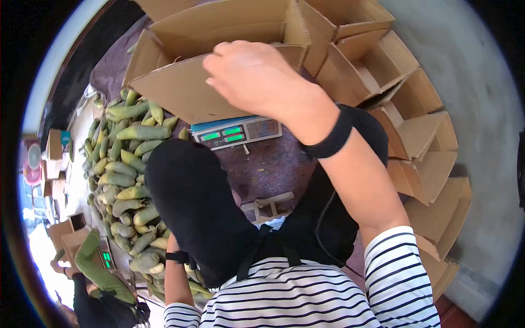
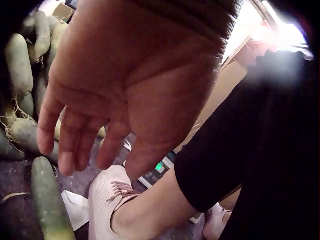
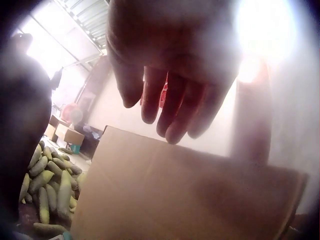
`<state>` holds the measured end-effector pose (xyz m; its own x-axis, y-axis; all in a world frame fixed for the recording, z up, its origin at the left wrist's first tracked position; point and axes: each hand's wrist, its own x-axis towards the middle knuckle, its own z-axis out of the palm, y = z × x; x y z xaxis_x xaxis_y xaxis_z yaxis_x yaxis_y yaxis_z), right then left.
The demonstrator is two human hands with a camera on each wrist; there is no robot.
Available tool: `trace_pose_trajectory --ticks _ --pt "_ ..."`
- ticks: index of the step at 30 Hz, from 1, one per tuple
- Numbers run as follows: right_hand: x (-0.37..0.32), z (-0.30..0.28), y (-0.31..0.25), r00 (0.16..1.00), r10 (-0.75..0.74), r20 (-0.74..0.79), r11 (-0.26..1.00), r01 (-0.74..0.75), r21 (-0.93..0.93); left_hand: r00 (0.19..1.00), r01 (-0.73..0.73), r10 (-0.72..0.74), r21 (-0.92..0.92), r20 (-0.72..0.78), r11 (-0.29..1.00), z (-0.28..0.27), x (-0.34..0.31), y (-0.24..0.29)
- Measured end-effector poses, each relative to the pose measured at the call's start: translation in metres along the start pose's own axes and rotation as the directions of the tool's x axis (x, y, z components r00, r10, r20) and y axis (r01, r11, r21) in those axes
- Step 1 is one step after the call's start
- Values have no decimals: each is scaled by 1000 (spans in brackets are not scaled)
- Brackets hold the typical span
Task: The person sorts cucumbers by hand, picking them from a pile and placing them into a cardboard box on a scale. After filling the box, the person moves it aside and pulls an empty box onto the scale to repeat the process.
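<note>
My right hand is over the near flap of a large open cardboard box, its fingers loosely bent and holding nothing. In the right wrist view, the fingertips hang close to the upper edge of that cardboard flap. The box stands over a digital scale with lit green displays. Low beside my left leg, my left hand hangs with relaxed, empty fingers; the leg hides most of it in the head view. Below it, a green radish lies on the floor near a pale shoe.
A big heap of green radishes spreads along my left. Open cardboard boxes line the right side by the wall. Another person sits at the lower left, near a second scale.
</note>
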<state>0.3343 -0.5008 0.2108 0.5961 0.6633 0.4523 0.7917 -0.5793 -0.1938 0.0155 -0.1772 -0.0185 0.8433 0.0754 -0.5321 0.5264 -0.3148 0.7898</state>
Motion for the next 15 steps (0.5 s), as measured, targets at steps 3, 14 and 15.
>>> trace_pose_trajectory --ticks 3,14,15 --pt "-1 -1 3 999 -49 -12 999 49 13 996 46 -48 -38 -70 998 5 2 3" --pt "2 12 7 1000 18 -8 999 -18 -49 982 -77 106 178 -160 981 -6 -2 82" --pt "4 11 4 998 46 29 998 -45 -44 984 -95 118 168 -132 981 -16 1 94"
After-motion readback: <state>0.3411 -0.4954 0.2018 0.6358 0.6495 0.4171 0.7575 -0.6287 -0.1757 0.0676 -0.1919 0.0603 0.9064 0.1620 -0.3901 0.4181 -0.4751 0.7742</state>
